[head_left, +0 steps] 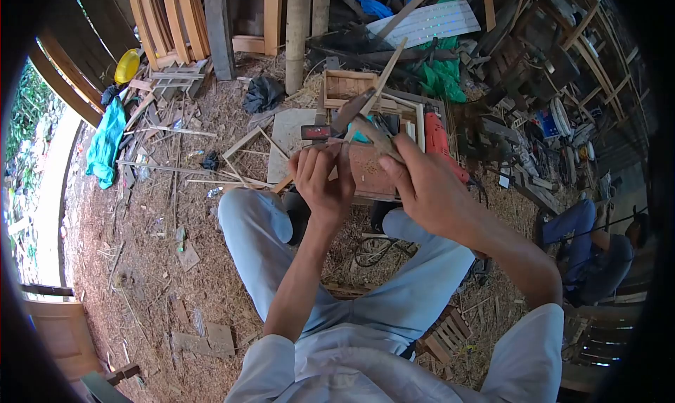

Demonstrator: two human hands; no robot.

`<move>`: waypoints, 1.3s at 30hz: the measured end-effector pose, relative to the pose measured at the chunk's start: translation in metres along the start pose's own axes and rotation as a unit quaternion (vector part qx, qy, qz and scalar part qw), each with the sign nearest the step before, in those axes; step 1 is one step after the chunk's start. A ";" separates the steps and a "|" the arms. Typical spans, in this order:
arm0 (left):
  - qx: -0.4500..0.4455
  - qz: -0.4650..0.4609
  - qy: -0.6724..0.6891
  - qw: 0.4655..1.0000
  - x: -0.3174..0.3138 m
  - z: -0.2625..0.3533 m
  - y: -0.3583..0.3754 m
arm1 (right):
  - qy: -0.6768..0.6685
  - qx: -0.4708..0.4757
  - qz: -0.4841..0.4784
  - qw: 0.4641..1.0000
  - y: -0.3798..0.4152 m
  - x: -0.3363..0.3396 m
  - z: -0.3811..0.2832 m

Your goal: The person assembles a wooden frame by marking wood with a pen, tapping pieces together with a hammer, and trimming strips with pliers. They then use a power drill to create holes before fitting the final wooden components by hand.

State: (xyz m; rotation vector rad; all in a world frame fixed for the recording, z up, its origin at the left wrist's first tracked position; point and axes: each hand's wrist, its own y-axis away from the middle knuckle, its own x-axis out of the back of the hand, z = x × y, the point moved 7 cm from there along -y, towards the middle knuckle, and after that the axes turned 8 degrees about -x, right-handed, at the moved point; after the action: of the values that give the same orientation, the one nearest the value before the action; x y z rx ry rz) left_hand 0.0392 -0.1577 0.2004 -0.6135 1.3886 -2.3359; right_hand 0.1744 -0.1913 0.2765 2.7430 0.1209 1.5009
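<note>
My right hand point(422, 185) is wrapped round the wooden handle of a hammer point(377, 137). Its dark metal head has a red-painted end and lies just above the fingertips of my left hand point(323, 178). My left fingers are closed in a pinch at the lower end of a thin wooden strip point(389, 69), which slants up and away to the right behind the hammer. Exactly what sits between the fingertips is partly hidden. Below the hands is a reddish wooden board point(373, 174), with a small wooden box point(349, 86) beyond it.
A red power tool point(437, 136) lies right of the board, with a cable near it. Wood strips point(242, 146) and shavings litter the ground. A black plastic bag point(264, 95) rests beside a post point(295, 44). Another person point(608, 262) sits at the far right.
</note>
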 end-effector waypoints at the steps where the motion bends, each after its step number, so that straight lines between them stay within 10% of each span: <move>1: -0.006 -0.005 0.001 1.000 0.000 0.000 0.000 | -0.001 0.000 -0.002 1.000 0.000 -0.003 0.003; 39: -0.018 -0.009 -0.020 1.000 0.001 -0.002 -0.005 | 0.043 0.058 0.010 0.997 -0.008 -0.008 -0.005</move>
State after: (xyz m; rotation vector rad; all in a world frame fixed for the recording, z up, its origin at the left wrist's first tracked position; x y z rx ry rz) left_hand 0.0373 -0.1546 0.2041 -0.6822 1.4154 -2.3044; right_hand 0.1651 -0.1844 0.2722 2.7762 0.1872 1.6688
